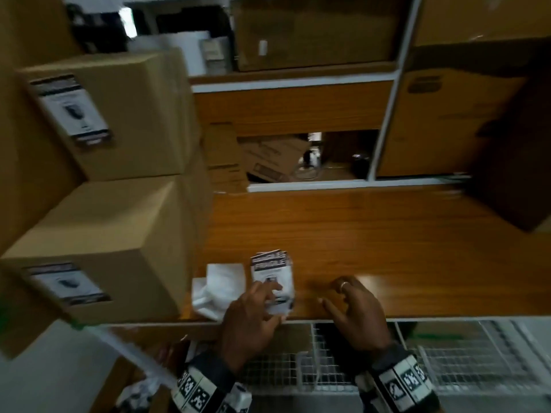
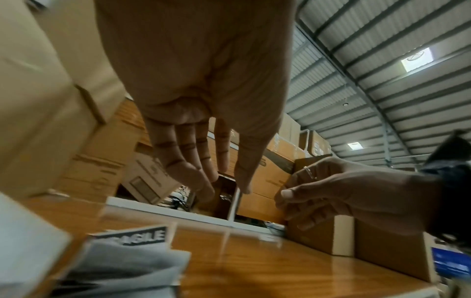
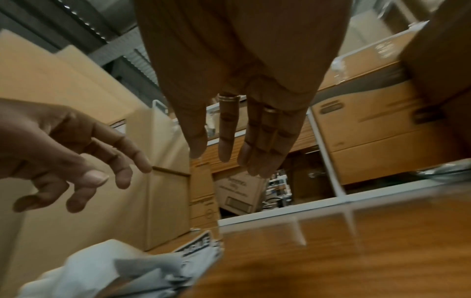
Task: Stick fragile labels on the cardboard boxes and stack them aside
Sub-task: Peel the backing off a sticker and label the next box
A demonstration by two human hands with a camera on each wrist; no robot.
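Note:
Two cardboard boxes are stacked at the left, the upper box (image 1: 134,114) on the lower box (image 1: 113,231). Each carries a fragile label (image 1: 71,108) (image 1: 67,283) on its near face. A small pile of loose fragile labels (image 1: 271,272) (image 2: 142,236) (image 3: 198,247) lies near the front edge of the wooden table (image 1: 387,239). My left hand (image 1: 264,295) (image 2: 216,181) (image 3: 89,171) hovers just over that pile, fingers relaxed and spread, holding nothing. To the right of the pile my right hand (image 1: 343,296) (image 3: 229,155) (image 2: 318,193), wearing rings, hangs empty over the table.
Crumpled white backing papers (image 1: 220,287) lie left of the label pile. A dark cardboard box (image 1: 512,174) stands at the table's right end. Shelves with more cartons (image 1: 313,34) rise behind. A white wire rack (image 1: 447,353) sits below the front edge.

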